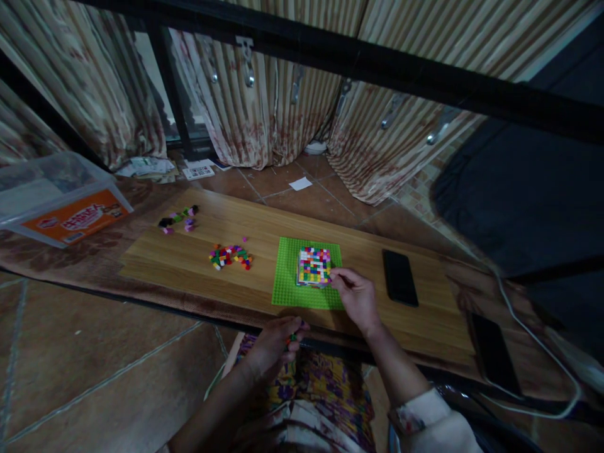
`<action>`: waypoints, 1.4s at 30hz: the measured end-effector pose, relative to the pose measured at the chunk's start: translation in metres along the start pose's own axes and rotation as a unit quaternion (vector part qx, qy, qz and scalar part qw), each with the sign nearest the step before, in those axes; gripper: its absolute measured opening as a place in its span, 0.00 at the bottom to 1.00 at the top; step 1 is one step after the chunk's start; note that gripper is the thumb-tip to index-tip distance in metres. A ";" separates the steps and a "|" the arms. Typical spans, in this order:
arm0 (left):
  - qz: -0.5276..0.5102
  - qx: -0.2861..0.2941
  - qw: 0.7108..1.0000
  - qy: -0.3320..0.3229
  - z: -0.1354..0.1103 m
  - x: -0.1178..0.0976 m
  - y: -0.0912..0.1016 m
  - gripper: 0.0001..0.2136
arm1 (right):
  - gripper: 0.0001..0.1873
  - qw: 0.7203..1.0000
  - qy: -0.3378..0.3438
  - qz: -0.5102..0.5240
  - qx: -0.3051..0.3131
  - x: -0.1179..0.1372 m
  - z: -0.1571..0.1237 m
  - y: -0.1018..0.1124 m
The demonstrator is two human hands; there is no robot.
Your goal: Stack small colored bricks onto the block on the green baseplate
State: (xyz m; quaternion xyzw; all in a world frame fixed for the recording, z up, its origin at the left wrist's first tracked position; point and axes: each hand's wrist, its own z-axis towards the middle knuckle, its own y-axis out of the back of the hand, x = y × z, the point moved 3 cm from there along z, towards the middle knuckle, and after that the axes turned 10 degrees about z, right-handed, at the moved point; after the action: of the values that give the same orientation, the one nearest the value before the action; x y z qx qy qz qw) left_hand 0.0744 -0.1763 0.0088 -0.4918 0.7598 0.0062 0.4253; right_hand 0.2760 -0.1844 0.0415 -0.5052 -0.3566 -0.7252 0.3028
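Note:
A green studded baseplate (pixel 284 277) lies on the wooden board, bearing a square block of many-coloured toy bricks (pixel 314 265). At the block's near right corner, the fingertips of my right hand (pixel 356 294) are pinched together. Whether a brick is between them is hidden. Below the board's near edge, my left hand (pixel 276 343) is curled around several small toy bricks (pixel 291 338), some green and red showing between thumb and fingers. Left of the baseplate sits a loose pile of coloured bricks (pixel 230 257), with a single pink brick (pixel 245 239) just beyond it.
Darker bricks and green pieces (pixel 179 216) lie at the far left of the wooden board (pixel 264 220). A black phone (pixel 399 277) rests right of the baseplate; another phone (pixel 494 353) with a white cable lies farther right. A clear plastic tub (pixel 61 201) stands at left.

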 end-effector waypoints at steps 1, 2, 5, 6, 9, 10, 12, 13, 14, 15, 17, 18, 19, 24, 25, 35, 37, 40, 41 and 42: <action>-0.001 0.000 1.000 -0.002 0.000 0.000 -0.001 0.16 | 0.10 1.000 0.007 -0.008 0.005 0.002 0.000 0.000; -0.001 0.001 1.000 -0.005 0.000 -0.001 -0.002 0.16 | 0.10 1.000 0.014 -0.016 0.009 0.004 0.000 0.001; -0.004 0.010 1.000 -0.018 -0.002 -0.006 -0.006 0.16 | 0.11 0.999 0.032 -0.024 -0.015 0.012 -0.009 0.003; -0.004 0.010 1.000 -0.022 -0.003 -0.009 -0.007 0.16 | 0.11 0.999 0.033 -0.025 -0.029 0.016 -0.014 0.004; -0.004 0.005 1.000 -0.026 -0.004 -0.015 -0.012 0.15 | 0.10 0.999 0.020 -0.029 -0.011 0.029 -0.036 0.002; -0.007 0.007 1.000 -0.028 -0.004 -0.017 -0.014 0.15 | 0.10 0.999 0.008 -0.030 0.018 0.034 -0.043 -0.001; -0.022 0.026 0.999 -0.037 -0.005 -0.022 -0.018 0.15 | 0.10 0.996 -0.020 -0.027 0.079 0.042 -0.057 -0.008; -0.031 0.040 0.998 -0.042 -0.005 -0.024 -0.021 0.15 | 0.11 0.994 -0.033 -0.018 0.100 0.045 -0.063 -0.011; -0.038 0.054 0.997 -0.046 -0.006 -0.026 -0.023 0.15 | 0.12 0.993 -0.044 -0.007 0.112 0.047 -0.067 -0.013; -0.043 0.064 0.996 -0.047 -0.007 -0.028 -0.025 0.15 | 0.12 0.992 -0.052 0.007 0.117 0.048 -0.070 -0.014; -0.044 0.076 0.995 -0.044 -0.008 -0.030 -0.029 0.15 | 0.12 0.991 -0.065 0.034 0.113 0.048 -0.072 -0.016; -0.042 0.078 0.995 -0.041 -0.009 -0.031 -0.030 0.14 | 0.12 0.991 -0.070 0.044 0.108 0.048 -0.072 -0.016; -0.041 0.081 0.995 -0.039 -0.010 -0.031 -0.031 0.14 | 0.11 0.991 -0.073 0.050 0.102 0.047 -0.072 -0.015; -0.039 0.094 0.994 -0.028 -0.013 -0.030 -0.036 0.14 | 0.08 0.993 -0.066 0.078 0.062 0.051 -0.073 -0.015; -0.040 0.097 0.994 -0.027 -0.013 -0.030 -0.037 0.14 | 0.07 0.992 -0.068 0.086 0.055 0.052 -0.074 -0.015; -0.003 0.066 0.998 -0.006 -0.008 -0.016 -0.035 0.16 | 0.10 0.982 -0.126 0.128 -0.055 0.025 -0.054 0.005; -0.004 0.059 0.998 -0.006 -0.007 -0.015 -0.031 0.16 | 0.11 0.986 -0.116 0.100 -0.065 0.018 -0.042 0.011; -0.009 0.065 0.998 -0.001 -0.006 -0.012 -0.028 0.16 | 0.11 0.991 -0.095 0.060 -0.073 0.011 -0.029 0.012; -0.011 0.068 0.998 0.000 -0.005 -0.012 -0.027 0.16 | 0.11 0.992 -0.088 0.054 -0.076 0.010 -0.027 0.011; -0.013 0.069 0.998 0.002 -0.005 -0.011 -0.026 0.16 | 0.11 0.992 -0.082 0.052 -0.078 0.010 -0.025 0.009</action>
State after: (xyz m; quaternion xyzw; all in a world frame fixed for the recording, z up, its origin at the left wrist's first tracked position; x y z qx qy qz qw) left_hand 0.0925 -0.1836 0.0295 -0.4709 0.7530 -0.0526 0.4566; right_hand 0.2673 -0.2108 0.0468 -0.6031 -0.2958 -0.6899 0.2696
